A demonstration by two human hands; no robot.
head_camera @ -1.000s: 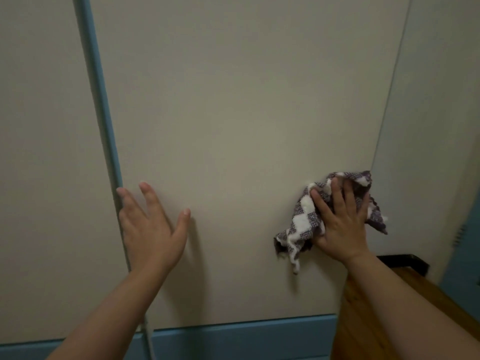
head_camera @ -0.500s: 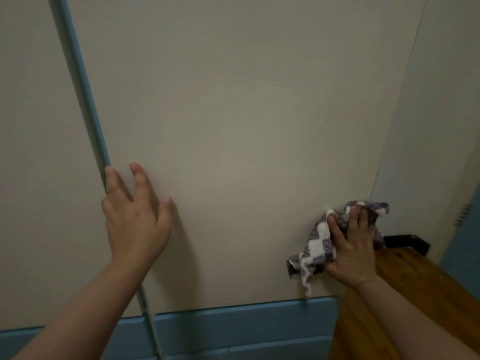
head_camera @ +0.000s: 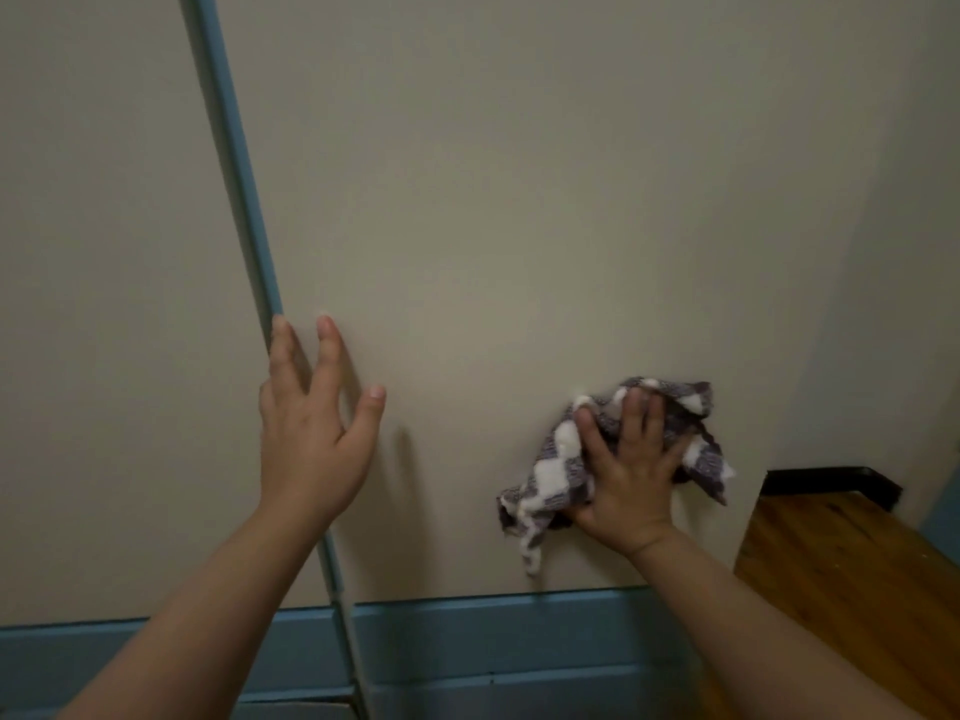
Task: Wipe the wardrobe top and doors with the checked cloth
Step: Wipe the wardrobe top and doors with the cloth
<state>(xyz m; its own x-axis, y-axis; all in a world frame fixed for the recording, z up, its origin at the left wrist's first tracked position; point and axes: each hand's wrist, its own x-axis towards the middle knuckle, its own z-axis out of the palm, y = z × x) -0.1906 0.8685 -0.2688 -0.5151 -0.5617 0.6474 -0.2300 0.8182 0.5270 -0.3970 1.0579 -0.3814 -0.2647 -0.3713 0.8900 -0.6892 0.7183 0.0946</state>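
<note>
A cream wardrobe door (head_camera: 519,226) fills the view, with blue trim along its left edge and its bottom. My right hand (head_camera: 631,459) presses the crumpled purple-and-white checked cloth (head_camera: 558,472) flat against the lower right part of this door, fingers spread and fairly straight. My left hand (head_camera: 311,433) lies on the same door near its left edge, fingers straight and spread, holding nothing. A second cream door (head_camera: 104,304) stands to the left of the blue strip (head_camera: 239,174).
A wooden surface with a black edge (head_camera: 857,563) sits low on the right, beside the wardrobe. A cream wall (head_camera: 909,252) runs up the right side. Blue base trim (head_camera: 493,641) crosses below the doors.
My right hand slid the cloth down the door, then a little to the left and back up. My left hand stayed on the door near its left edge.
</note>
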